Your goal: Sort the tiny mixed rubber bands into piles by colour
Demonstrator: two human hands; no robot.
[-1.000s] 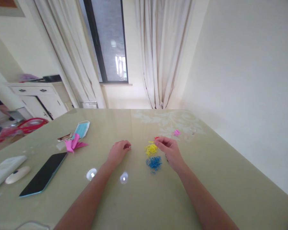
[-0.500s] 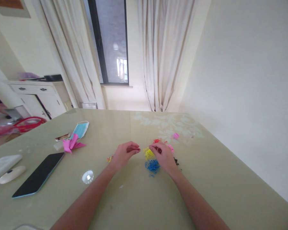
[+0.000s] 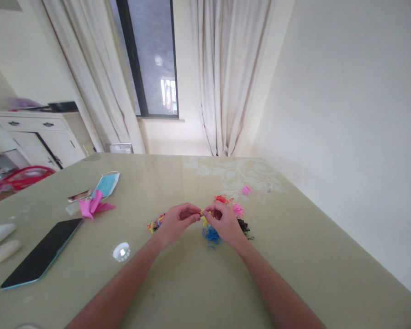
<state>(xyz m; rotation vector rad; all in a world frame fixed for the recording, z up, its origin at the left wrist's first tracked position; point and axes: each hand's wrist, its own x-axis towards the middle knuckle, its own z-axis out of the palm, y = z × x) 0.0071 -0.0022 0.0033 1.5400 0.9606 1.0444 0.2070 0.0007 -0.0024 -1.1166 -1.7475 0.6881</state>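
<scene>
My left hand [image 3: 178, 222] is closed in a pinch. Its fingertips meet those of my right hand [image 3: 224, 220], also pinched, above the table. Between them shows a tiny bit of yellow and dark, apparently small rubber bands; the detail is too fine to make out. Under and around my right hand lie loose piles of small rubber bands: yellow ones [image 3: 204, 221] partly hidden by the fingers, blue ones [image 3: 211, 234], red ones [image 3: 221, 199], pink ones [image 3: 237, 209] and black ones [image 3: 243, 225]. A multicoloured bunch of bands [image 3: 155, 223] sits beside my left hand, partly covered by it.
To the left on the glossy table [image 3: 198, 283] are a tablet-like black device [image 3: 43, 253], a pink folded paper figure [image 3: 94, 205], a blue face mask [image 3: 107, 184] and a round white object [image 3: 121, 252]. A pink piece [image 3: 246, 190] lies farther back. Beyond stand curtains and a window.
My hands have come together; their fingertips, apart before, now meet. More of the multicoloured bunch shows beside my left hand. The whole view has shifted slightly.
</scene>
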